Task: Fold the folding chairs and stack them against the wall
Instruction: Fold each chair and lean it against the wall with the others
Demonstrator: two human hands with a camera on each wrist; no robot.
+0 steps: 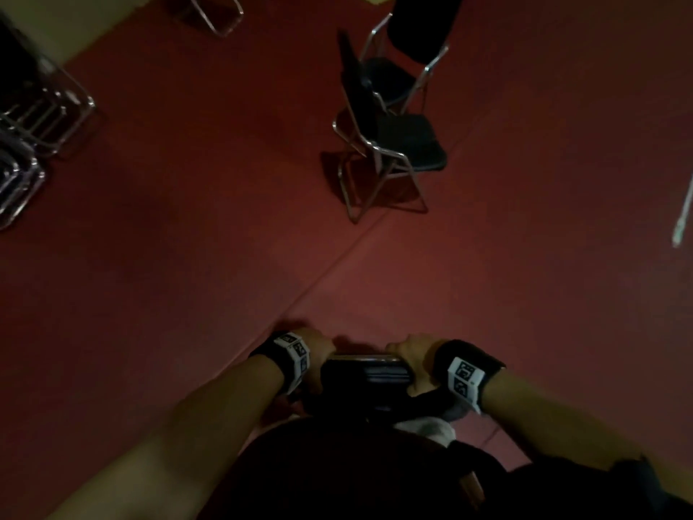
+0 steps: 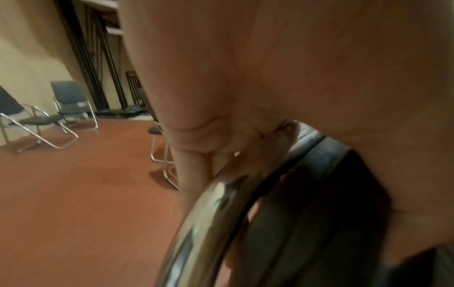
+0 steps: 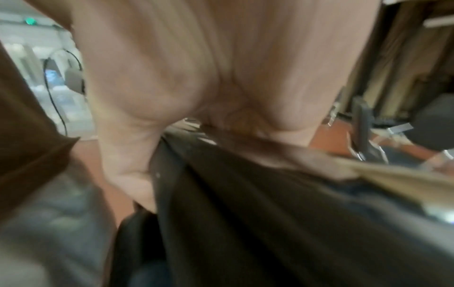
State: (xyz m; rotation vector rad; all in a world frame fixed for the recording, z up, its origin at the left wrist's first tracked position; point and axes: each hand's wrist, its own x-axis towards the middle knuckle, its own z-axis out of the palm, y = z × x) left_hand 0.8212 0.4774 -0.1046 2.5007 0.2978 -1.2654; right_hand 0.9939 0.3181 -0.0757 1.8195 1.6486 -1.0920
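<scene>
A folded black chair [image 1: 365, 371] with a chrome frame stands upright just in front of my body, seen from above. My left hand [image 1: 318, 345] grips its top at the left, my right hand [image 1: 410, 356] at the right. In the left wrist view my fingers [image 2: 191, 167] curl round the chrome tube [image 2: 201, 223] beside the black pad. In the right wrist view my right hand [image 3: 152, 136] holds the dark padded edge [image 3: 245, 194]. Two unfolded black chairs [image 1: 393, 118] stand close together on the red floor ahead. Folded chairs [image 1: 33, 118] lean at the wall on the left.
Red floor [image 1: 187, 238] stretches open between me and the chairs, with a seam running diagonally. Another chair's chrome base [image 1: 221, 16] shows at the top. Two unfolded chairs [image 2: 49, 116] stand by the beige wall in the left wrist view. A pale rod [image 1: 684, 215] hangs at the right edge.
</scene>
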